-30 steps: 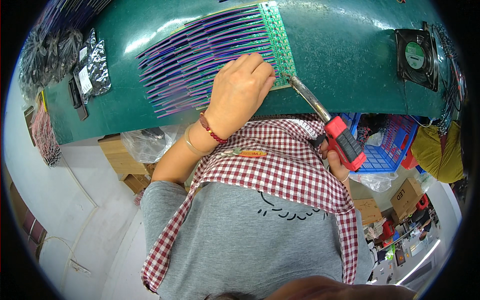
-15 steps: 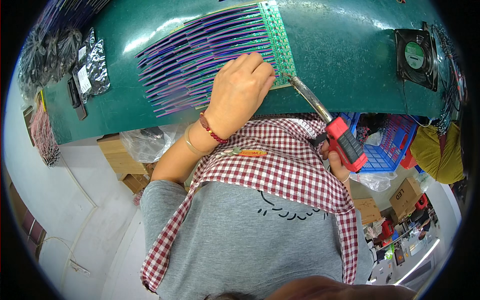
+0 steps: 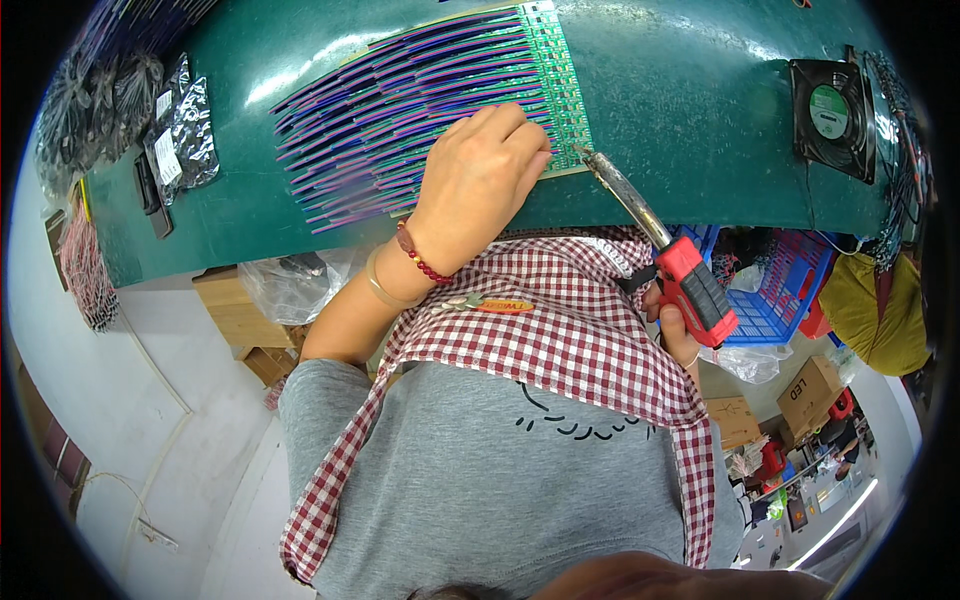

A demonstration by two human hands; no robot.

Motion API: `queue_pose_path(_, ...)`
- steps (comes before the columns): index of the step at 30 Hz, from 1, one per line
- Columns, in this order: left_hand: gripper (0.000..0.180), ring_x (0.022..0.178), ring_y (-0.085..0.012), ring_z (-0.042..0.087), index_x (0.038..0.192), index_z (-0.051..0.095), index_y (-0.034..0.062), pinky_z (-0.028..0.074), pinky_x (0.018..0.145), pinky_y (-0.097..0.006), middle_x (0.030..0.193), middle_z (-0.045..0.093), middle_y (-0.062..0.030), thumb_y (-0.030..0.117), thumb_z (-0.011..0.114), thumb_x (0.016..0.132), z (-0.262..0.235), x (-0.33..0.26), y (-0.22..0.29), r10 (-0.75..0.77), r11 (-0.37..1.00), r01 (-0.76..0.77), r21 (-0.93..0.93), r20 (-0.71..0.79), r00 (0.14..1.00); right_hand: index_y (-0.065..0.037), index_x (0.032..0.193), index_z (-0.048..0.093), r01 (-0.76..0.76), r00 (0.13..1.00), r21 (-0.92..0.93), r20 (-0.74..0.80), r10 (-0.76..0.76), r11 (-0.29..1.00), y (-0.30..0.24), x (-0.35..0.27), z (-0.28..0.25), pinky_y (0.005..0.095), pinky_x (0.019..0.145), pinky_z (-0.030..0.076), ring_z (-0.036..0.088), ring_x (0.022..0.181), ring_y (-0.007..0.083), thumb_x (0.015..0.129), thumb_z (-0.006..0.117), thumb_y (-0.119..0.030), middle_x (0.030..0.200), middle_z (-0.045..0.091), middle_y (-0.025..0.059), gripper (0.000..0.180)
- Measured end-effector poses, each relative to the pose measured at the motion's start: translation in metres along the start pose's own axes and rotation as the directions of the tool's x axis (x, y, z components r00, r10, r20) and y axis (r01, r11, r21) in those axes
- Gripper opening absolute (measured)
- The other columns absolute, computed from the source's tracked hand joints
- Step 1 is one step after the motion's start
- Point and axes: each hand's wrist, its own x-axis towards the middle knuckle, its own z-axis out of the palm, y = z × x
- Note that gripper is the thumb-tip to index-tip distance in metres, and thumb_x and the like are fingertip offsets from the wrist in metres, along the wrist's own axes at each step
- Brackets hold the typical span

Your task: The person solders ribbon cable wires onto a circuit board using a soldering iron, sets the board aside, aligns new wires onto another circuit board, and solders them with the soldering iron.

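A green circuit board panel lies on the bench, with rows of ribbon-like purple, pink and blue wires running left from it. My left hand rests over the near wires beside the board's lower left, its fingers curled closed; their tips and whatever they pinch are hidden beneath it. My right hand is wrapped round the red and black handle of a soldering iron. The iron's tip points up and left, close by the board's near right edge; contact cannot be made out.
A black fan stands at the bench's right, with dark cables beyond it. Bagged wire bundles and silvery packets lie at the left. A blue crate sits below the green bench at right.
The soldering iron has shifted slightly right with my right hand, its tip drawing a little away from the board. My left hand has barely moved.
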Motion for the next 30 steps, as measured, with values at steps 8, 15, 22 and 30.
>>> queue_pose_path(8, 0.010, 0.077, -0.0270, 0.062, 0.080, 0.066, 0.0044, 0.051, 0.067, -0.037, 0.081, 0.061, -0.0075, 0.007, 0.074, 0.076, -0.002, 0.001, -0.001, 0.002, 1.000, -0.001, -0.017, 0.009, 1.000, -0.001, 0.086, 0.069, 0.002, 0.999, -0.085, 0.034, 0.001, 0.996, 0.003, -0.003, 0.000, 0.0303, 0.060, 0.050, 0.064, 0.065, 0.0197, 0.084, 0.072, -0.028, 0.075, 0.066, 0.0081, 0.026)
queue_pose_path(15, 0.009, 0.076, -0.0270, 0.062, 0.079, 0.066, 0.0042, 0.050, 0.067, -0.037, 0.080, 0.061, -0.0076, 0.006, 0.074, 0.076, 0.000, 0.000, -0.001, -0.005, 1.000, 0.005, -0.019, -0.002, 1.000, -0.002, 0.086, 0.069, -0.005, 0.999, -0.093, 0.045, 0.009, 0.996, 0.011, -0.006, -0.002, 0.0303, 0.060, 0.050, 0.065, 0.065, 0.0199, 0.085, 0.072, -0.027, 0.076, 0.067, 0.0074, 0.026)
queue_pose_path(22, 0.009, 0.076, -0.0270, 0.062, 0.079, 0.066, 0.0045, 0.050, 0.067, -0.037, 0.080, 0.061, -0.0073, 0.006, 0.074, 0.076, -0.002, 0.000, -0.001, -0.009, 1.000, 0.009, -0.027, 0.002, 1.000, -0.002, 0.088, 0.069, -0.010, 1.000, -0.087, 0.026, 0.013, 0.996, 0.007, -0.010, 0.000, 0.0300, 0.061, 0.051, 0.065, 0.066, 0.0201, 0.085, 0.072, -0.026, 0.077, 0.067, 0.0077, 0.025)
queue_pose_path(30, 0.010, 0.076, -0.0265, 0.062, 0.078, 0.065, 0.0050, 0.050, 0.067, -0.037, 0.080, 0.060, -0.0068, 0.007, 0.074, 0.075, 0.000, -0.002, -0.001, -0.009, 1.000, 0.009, -0.001, -0.004, 1.000, -0.001, 0.088, 0.069, -0.005, 1.000, -0.084, 0.006, 0.005, 0.996, 0.008, -0.009, 0.001, 0.0303, 0.060, 0.050, 0.065, 0.067, 0.0189, 0.086, 0.072, -0.028, 0.077, 0.067, 0.0077, 0.027)
